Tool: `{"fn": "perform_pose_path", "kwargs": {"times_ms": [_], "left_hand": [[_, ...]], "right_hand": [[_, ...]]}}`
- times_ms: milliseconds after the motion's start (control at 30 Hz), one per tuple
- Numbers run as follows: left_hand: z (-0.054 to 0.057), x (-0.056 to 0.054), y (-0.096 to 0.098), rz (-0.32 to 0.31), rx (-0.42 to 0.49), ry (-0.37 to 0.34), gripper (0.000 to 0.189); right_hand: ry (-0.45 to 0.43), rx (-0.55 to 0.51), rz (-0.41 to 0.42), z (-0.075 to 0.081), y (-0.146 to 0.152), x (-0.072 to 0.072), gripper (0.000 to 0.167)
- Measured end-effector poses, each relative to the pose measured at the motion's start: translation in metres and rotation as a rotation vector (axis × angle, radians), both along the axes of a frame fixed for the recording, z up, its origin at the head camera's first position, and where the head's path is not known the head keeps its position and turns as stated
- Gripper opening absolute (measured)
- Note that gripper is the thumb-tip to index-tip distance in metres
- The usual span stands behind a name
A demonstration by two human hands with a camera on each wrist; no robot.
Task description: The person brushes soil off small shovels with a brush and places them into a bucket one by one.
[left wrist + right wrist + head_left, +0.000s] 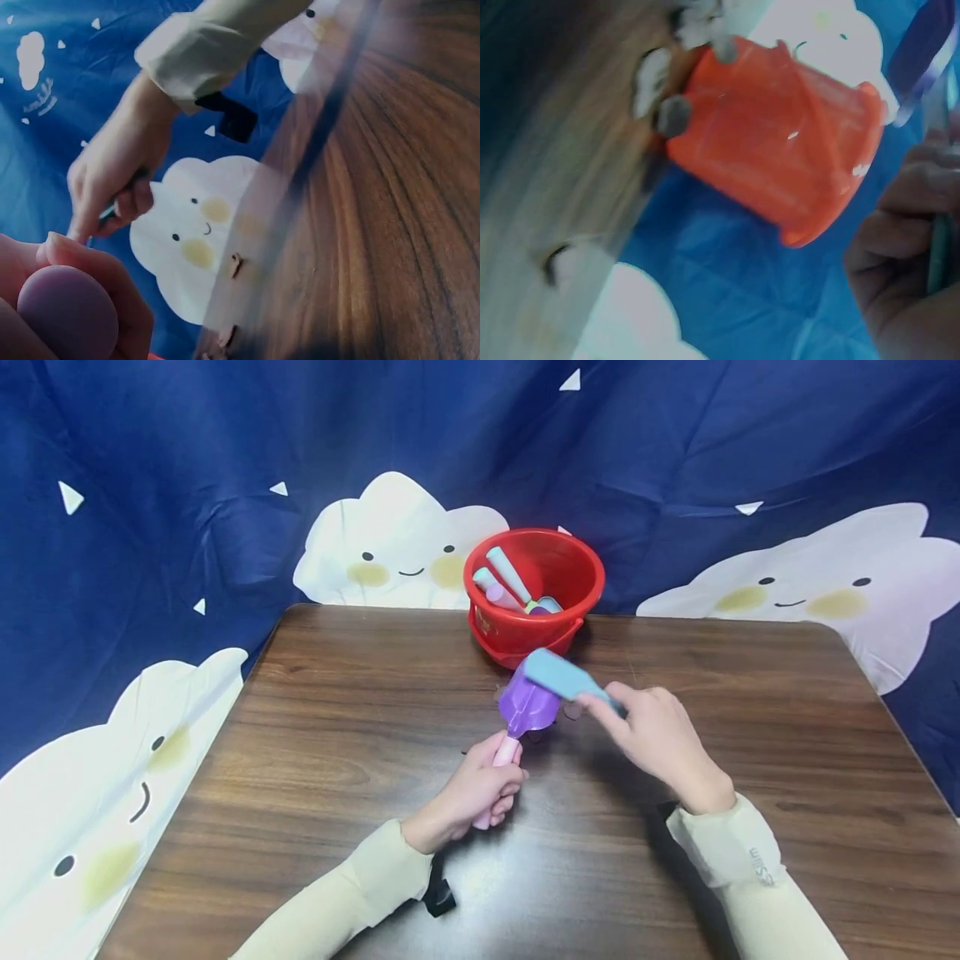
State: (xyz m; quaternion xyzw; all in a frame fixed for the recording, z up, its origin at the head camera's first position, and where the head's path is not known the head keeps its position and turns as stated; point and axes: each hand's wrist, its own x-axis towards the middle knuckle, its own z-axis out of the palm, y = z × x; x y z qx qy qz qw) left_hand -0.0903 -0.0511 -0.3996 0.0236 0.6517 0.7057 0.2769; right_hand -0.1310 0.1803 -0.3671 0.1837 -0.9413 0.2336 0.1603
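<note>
My left hand (480,785) grips the pink handle of a purple toy shovel (528,702), its blade raised over the table in front of the bucket. In the left wrist view the rounded end of that handle (69,311) pokes out of the fist. A light blue toy shovel (558,675) is held by my right hand (656,731), and its flat blade overlaps the purple one in the head view. The teal handle (939,251) shows between the right fingers in the right wrist view. Small flat pieces (651,81) lie on the table below, partly hidden by the shovels.
A red bucket (517,631) stands at the table's far edge, with several pastel toy handles (508,572) sticking up inside. The brown wooden table (337,710) meets a dark blue curtain (225,435) with white clouds at the back and left.
</note>
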Motion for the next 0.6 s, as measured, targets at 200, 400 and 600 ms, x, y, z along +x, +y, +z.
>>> {"fn": "perform_pose_path", "kwargs": {"times_ms": [200, 400, 600], "left_hand": [[0.004, -0.004, -0.002, 0.011, 0.017, -0.017, 0.016], [0.005, -0.008, -0.005, -0.05, 0.077, -0.089, 0.018], [0.009, -0.009, -0.014, -0.15, 0.061, -0.113, 0.021]], "right_hand": [[-0.018, -0.136, -0.019, -0.008, 0.007, 0.0, 0.03], [-0.015, -0.125, 0.224, -0.012, 0.006, 0.003, 0.031], [0.015, -0.149, 0.125, -0.018, 0.019, -0.003, 0.035]]}}
